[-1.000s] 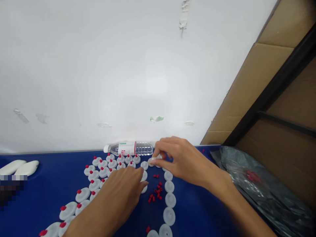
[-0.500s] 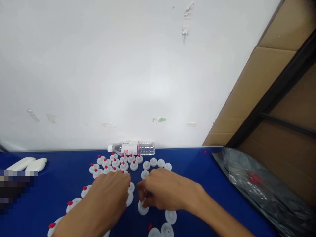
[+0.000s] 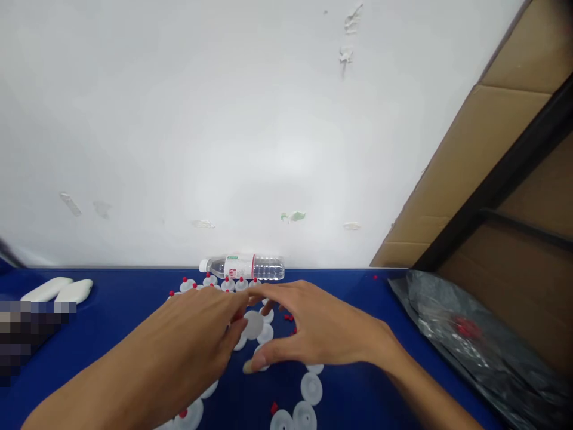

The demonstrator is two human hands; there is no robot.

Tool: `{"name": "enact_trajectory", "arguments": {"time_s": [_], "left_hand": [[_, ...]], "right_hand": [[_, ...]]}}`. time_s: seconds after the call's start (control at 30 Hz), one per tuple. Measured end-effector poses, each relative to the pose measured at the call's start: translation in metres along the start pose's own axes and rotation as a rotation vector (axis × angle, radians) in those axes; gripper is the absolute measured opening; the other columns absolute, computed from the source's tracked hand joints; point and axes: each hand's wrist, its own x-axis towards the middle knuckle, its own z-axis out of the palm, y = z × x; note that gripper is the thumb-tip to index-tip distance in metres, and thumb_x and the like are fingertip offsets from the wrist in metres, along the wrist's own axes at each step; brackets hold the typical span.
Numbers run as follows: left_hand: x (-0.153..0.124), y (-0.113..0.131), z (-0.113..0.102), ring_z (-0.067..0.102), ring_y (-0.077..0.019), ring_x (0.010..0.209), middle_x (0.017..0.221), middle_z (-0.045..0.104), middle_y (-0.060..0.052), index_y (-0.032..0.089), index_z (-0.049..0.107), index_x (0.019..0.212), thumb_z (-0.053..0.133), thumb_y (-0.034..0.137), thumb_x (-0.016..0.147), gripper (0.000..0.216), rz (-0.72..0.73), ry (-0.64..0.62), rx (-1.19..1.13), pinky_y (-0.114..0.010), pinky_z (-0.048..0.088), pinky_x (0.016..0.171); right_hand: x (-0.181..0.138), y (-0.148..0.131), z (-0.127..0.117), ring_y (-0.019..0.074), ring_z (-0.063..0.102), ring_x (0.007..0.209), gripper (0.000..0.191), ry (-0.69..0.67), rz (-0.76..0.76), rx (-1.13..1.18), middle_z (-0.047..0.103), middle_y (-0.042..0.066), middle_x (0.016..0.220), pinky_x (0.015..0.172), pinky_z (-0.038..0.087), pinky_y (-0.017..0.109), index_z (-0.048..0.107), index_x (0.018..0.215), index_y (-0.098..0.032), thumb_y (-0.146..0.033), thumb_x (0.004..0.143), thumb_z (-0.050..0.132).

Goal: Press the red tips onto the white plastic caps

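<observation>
Near the middle of the blue table, my left hand (image 3: 201, 328) has its thumb and fingers closed at the edge of a round, whitish nozzle cap (image 3: 253, 326), its flat face toward me. Close by on the right, my right hand (image 3: 313, 328) is open, thumb stretched out apart from its curved fingers. Its fingertips overlap my left fingers in view; whether they touch is unclear. Several white caps with red tips (image 3: 228, 284) stand behind my left hand, partly hidden. Other white caps (image 3: 311, 388), with no red tips showing, lie around and below my right hand.
A clear water bottle (image 3: 268, 268) lies on its side against the white wall. Small red tips (image 3: 274, 408) are scattered on the table (image 3: 358, 382). A grey plastic bag (image 3: 452, 322) lies at right, two white oblong objects (image 3: 74, 292) at left. Cardboard (image 3: 430, 197) leans at the right.
My right hand has let go of a white cap on the table, opened and risen toward my left hand. My left hand has shifted up, and a whitish cap now shows at its fingers.
</observation>
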Motion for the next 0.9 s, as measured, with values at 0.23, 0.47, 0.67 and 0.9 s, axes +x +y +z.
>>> {"name": "enact_trajectory", "arguments": {"time_s": [0.23,0.47,0.67,0.9], "left_hand": [[0.017,0.028,-0.017,0.06,-0.0168,0.066,0.077,0.067,0.0,0.024,0.062,0.086,0.033,0.032,0.098,0.033,0.035,0.069,-0.166,-0.028,0.04,0.064],[0.019,0.031,-0.018,0.042,-0.0122,0.046,0.052,0.051,0.004,0.022,0.054,0.075,0.033,0.043,0.096,0.036,-0.061,-0.011,-0.536,-0.026,0.034,0.052],[0.019,0.031,-0.006,0.036,-0.0115,0.046,0.049,0.04,0.005,0.021,0.042,0.064,0.035,0.054,0.094,0.045,-0.074,-0.111,-0.625,-0.026,0.027,0.05],[0.037,0.04,0.052,0.058,-0.0194,0.068,0.076,0.065,-0.002,0.022,0.062,0.088,0.049,0.027,0.088,0.014,-0.024,-0.14,-0.132,-0.029,0.029,0.058]], "right_hand": [[0.001,0.002,-0.005,0.0134,0.063,0.081,0.009,0.174,-0.007,-0.041,0.072,-0.003,0.091,0.072,0.043,0.025,0.068,0.099,-0.023,-0.027,0.092,0.064],[-0.007,0.007,-0.02,0.0156,0.065,0.089,0.015,0.186,-0.094,-0.273,0.072,-0.002,0.1,0.079,0.045,0.026,0.067,0.107,-0.026,-0.021,0.093,0.061],[-0.017,0.022,-0.038,0.0159,0.064,0.081,0.023,0.379,0.066,-0.376,0.071,-0.001,0.102,0.07,0.045,0.027,0.058,0.118,-0.029,-0.024,0.095,0.056],[-0.02,0.018,-0.036,0.0157,0.061,0.07,0.016,0.254,0.138,-0.357,0.069,-0.001,0.079,0.064,0.039,0.027,0.062,0.092,-0.024,-0.04,0.09,0.065]]}}
